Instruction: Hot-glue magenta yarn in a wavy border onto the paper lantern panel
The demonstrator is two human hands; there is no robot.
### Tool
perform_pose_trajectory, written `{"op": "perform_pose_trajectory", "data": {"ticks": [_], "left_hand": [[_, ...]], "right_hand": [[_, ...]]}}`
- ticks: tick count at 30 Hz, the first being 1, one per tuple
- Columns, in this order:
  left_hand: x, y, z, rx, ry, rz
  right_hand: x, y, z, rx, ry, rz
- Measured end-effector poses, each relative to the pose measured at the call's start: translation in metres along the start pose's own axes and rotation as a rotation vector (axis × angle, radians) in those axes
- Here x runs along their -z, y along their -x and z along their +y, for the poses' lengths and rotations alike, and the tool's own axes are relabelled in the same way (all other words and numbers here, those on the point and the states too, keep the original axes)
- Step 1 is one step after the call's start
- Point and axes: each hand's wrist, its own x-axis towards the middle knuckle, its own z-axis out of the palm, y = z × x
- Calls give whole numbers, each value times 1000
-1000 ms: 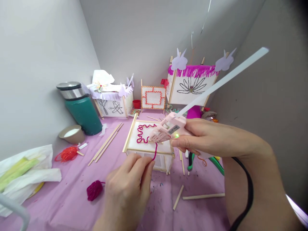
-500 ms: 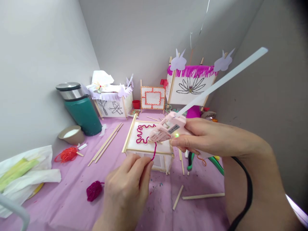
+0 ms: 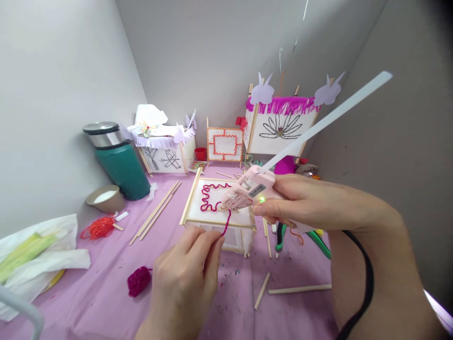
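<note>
My right hand [image 3: 297, 203] is closed around a pink glue gun [image 3: 249, 189] with a lit green light and a long white glue stick [image 3: 329, 120] rising from its back. The gun's nose points down at the white top of a small stick-framed box [image 3: 193, 198]. A magenta yarn [image 3: 204, 193] lies there in a wavy outline, partly hidden by the gun. My left hand [image 3: 189, 269] pinches the yarn's loose length in front of the box. Beside that hand rests a magenta yarn ball [image 3: 139, 281].
Wooden sticks [image 3: 155, 212] lie left of the box, and cut sticks [image 3: 262, 290] lie in front. Green-handled pliers [image 3: 279, 238] are beneath my right hand. A green bottle [image 3: 123, 167] and a bowl [image 3: 105, 198] stand at left. Decorated paper lanterns [image 3: 283, 125] stand behind.
The glue gun and my right hand have shifted very slightly to the right. My left hand keeps its pinch on the yarn, almost still.
</note>
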Motion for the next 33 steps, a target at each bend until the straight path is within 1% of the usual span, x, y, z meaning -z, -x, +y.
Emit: {"op": "perform_pose_trajectory", "data": {"ticks": [5, 10, 14, 18, 22, 24, 28, 33], "left_hand": [[-1, 0, -1, 0, 1, -4], [-2, 1, -2, 11, -3, -13], [-1, 2, -2, 35, -20, -22], [1, 2, -3, 52, -36, -29], [3, 2, -4, 75, -67, -19], [4, 2, -4, 78, -71, -12], [6, 2, -4, 81, -76, -1], [7, 6, -4, 61, -61, -2]], "right_hand": [[-1, 0, 3, -5, 23, 17], [0, 1, 10, -102, -39, 39], [1, 2, 14, -137, -52, 79], [1, 1, 15, -137, -34, 98], [0, -1, 12, -104, -78, 43], [-1, -1, 10, -115, -80, 38], [-2, -1, 5, -139, -46, 42], [-1, -2, 6, -114, -4, 44]]}}
